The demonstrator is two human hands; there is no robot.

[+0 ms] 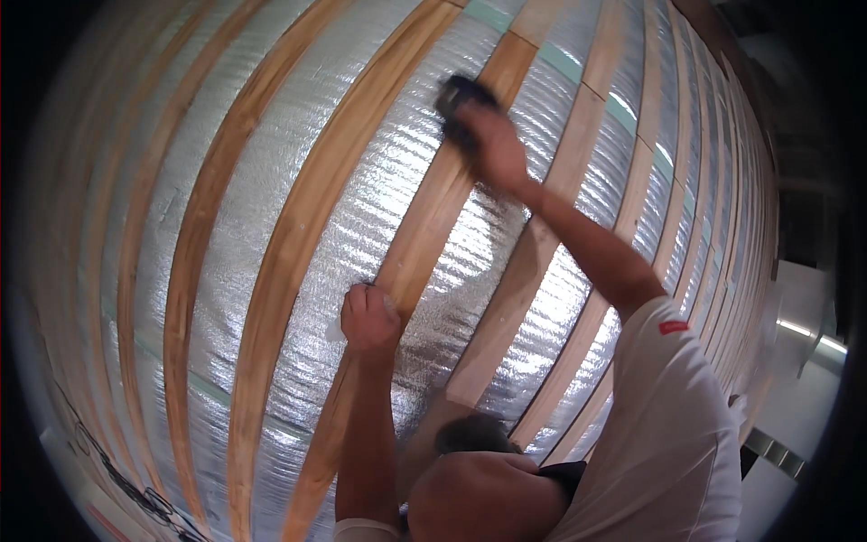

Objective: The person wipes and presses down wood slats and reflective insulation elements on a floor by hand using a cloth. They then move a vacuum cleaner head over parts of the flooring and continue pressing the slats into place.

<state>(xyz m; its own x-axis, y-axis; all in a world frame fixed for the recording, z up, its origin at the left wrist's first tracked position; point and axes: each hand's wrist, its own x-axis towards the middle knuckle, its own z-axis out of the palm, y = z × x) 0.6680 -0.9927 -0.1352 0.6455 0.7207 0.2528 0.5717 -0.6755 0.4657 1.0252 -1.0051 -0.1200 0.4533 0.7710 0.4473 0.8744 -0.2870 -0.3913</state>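
Note:
My right hand (pixel 492 144) is stretched far up and grips a dark, blocky tool (pixel 459 98), pressing it against a pale wooden batten (pixel 424 226). My left hand (pixel 368 316) is lower on the same batten, curled into a fist against the wood. A small white piece (pixel 333 329) sticks out at the fist's left edge; I cannot tell what it is. The batten lies over crinkled silver foil insulation (pixel 271 181).
Several parallel wooden battens (pixel 298 235) run diagonally across the foil surface, with green tape strips (pixel 560 63) over the seams. Dark cables (pixel 126 483) hang at the lower left. A head and a white-shirted shoulder (pixel 668 434) fill the lower middle and right, with pale ducting (pixel 804 334) beyond.

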